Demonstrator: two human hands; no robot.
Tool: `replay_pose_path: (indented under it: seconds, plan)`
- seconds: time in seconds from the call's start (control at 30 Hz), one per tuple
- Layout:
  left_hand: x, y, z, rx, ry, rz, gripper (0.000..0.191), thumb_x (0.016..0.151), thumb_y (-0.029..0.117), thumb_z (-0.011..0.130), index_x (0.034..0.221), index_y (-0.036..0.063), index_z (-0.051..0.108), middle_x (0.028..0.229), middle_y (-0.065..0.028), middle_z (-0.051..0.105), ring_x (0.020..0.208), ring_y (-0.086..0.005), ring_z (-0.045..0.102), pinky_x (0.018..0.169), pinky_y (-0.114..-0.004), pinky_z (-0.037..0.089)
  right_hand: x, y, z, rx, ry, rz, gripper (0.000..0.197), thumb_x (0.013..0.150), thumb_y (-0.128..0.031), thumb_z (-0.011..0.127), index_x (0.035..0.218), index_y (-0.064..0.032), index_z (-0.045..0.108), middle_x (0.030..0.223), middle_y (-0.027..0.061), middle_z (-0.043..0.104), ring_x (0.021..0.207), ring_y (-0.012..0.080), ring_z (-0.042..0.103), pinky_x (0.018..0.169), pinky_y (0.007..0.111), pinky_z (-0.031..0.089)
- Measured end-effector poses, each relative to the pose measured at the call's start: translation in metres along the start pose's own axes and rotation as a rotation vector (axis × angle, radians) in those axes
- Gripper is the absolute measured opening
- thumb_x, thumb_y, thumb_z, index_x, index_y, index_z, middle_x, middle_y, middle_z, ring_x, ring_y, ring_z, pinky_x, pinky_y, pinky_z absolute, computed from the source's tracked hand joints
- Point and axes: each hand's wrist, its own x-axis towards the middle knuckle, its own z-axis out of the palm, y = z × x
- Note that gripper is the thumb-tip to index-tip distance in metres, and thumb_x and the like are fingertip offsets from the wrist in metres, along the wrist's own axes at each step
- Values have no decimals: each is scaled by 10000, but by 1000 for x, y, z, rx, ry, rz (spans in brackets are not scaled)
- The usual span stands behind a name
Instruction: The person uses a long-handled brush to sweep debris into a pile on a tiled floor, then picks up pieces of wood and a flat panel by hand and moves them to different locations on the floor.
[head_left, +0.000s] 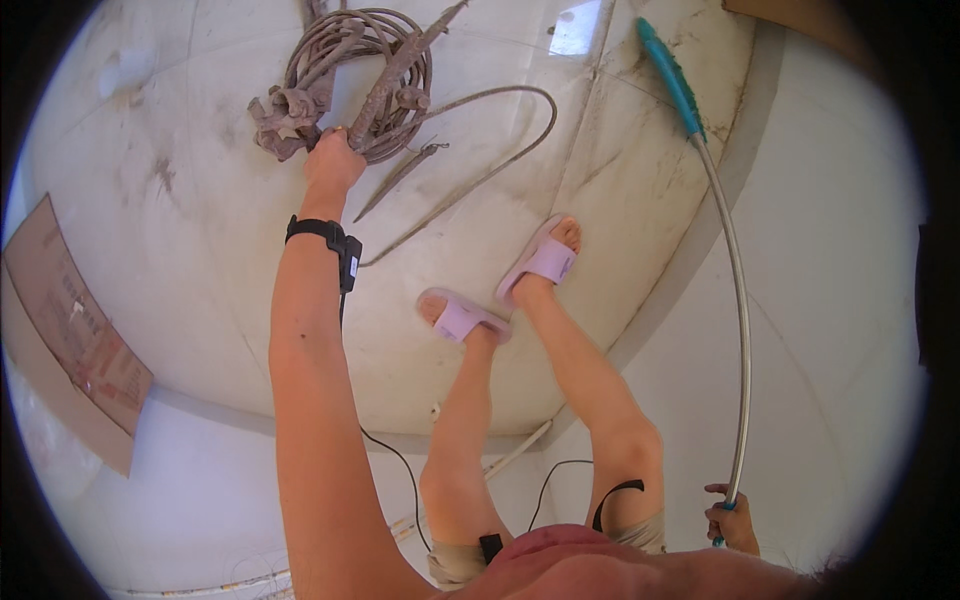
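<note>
My left hand is closed at the lower edge of a bundle of dirty, rusty metal fittings and a rusty bar. A coil of cable lies around and behind these parts, and its loose end loops right and back across the floor. Just right of that hand is a thin tapered piece with wire at its tip. My right hand grips the lower end of a long metal broom handle. At its far end the teal broom head with green bristles touches the floor.
Dirt marks the pale tiled floor. Flattened cardboard leans at the left, with clear plastic beside it. A grey skirting and white wall run along the right. My feet in pink slides stand mid-floor. Brown cardboard is at top right.
</note>
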Motion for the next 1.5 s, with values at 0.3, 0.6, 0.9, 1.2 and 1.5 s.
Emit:
replay_pose_path:
  seconds: [0.3,0.6,0.9,1.2,1.5]
  plan:
    - [-34,-64,31,130,-122,41,345,686,74,569,1030,84,590,1142,-71,529,966,-299,573,790,-452,452,-6,-31,29,35,-30,-7,439,660,77,475,1095,16,476,470,21,373,350,117,358,353,275,317]
    - [-10,-89,45,214,-151,103,409,667,66,590,1074,105,568,1150,-39,514,971,-264,572,777,-435,437,25,-67,55,137,-62,17,450,664,77,470,1107,0,463,480,13,344,357,109,330,362,273,298]
    - [21,-76,37,214,-268,6,463,665,77,596,1124,79,538,1258,-51,473,1022,-289,545,847,-402,442,60,-82,48,208,-116,44,461,669,77,466,1120,-16,451,490,4,316,365,101,303,371,271,280]
    - [11,-74,54,178,-152,-288,452,655,119,633,1099,74,561,1186,-102,534,1008,-313,549,840,-388,451,121,-142,-16,189,-205,117,473,674,78,461,1133,-31,438,500,-4,287,372,93,275,380,270,261]
    - [14,-68,62,103,-166,-330,395,646,88,602,1036,27,584,961,-223,611,944,-365,567,816,-415,452,151,-164,-82,277,-220,392,485,678,78,456,1146,-47,425,510,-13,258,380,85,247,389,268,242]
